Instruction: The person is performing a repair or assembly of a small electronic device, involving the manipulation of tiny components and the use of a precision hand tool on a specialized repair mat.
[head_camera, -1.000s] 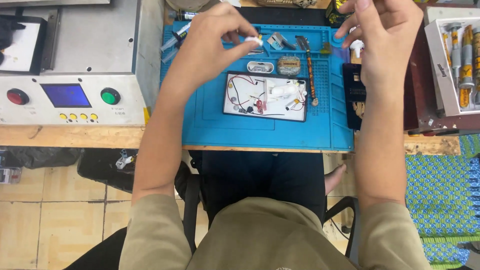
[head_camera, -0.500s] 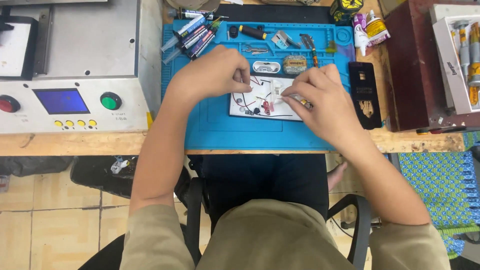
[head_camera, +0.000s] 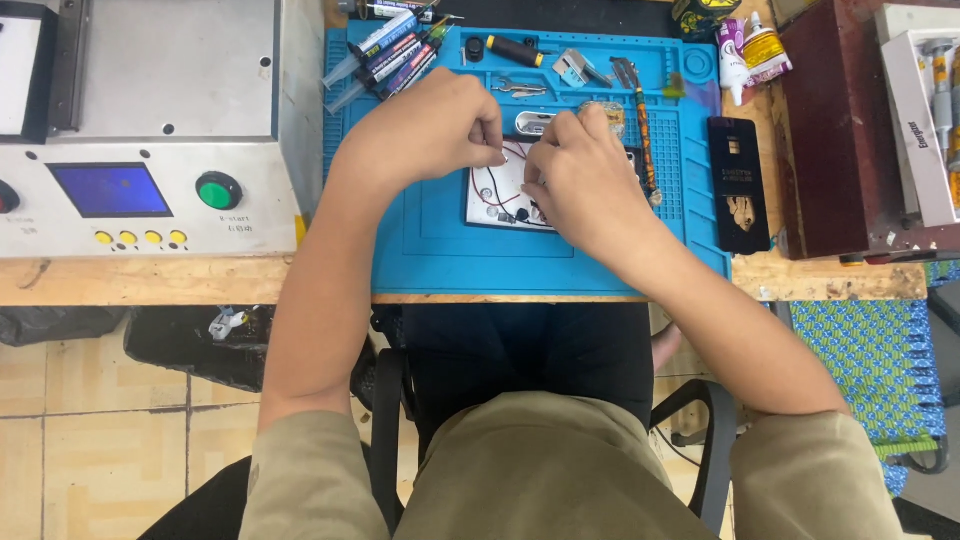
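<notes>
A small white board (head_camera: 490, 205) with red and black wires lies on the blue work mat (head_camera: 430, 250). My left hand (head_camera: 430, 130) is at the board's upper left corner. Its thumb and fingers are pinched together on something small that I cannot make out. My right hand (head_camera: 585, 185) covers the right half of the board, fingers curled down onto its upper edge. The two hands almost touch. Most of the board is hidden under them.
A grey machine (head_camera: 150, 120) with a blue screen and a green button (head_camera: 218, 190) stands at the left. Syringes and pens (head_camera: 390, 55), tweezers (head_camera: 520, 88) and a screwdriver (head_camera: 643, 130) line the mat's far edge. A black phone part (head_camera: 738, 185), glue bottles (head_camera: 750, 45) and a dark red box (head_camera: 840, 130) are at the right.
Both hands came down from the back of the mat to the white board. They have since drawn closer together over it.
</notes>
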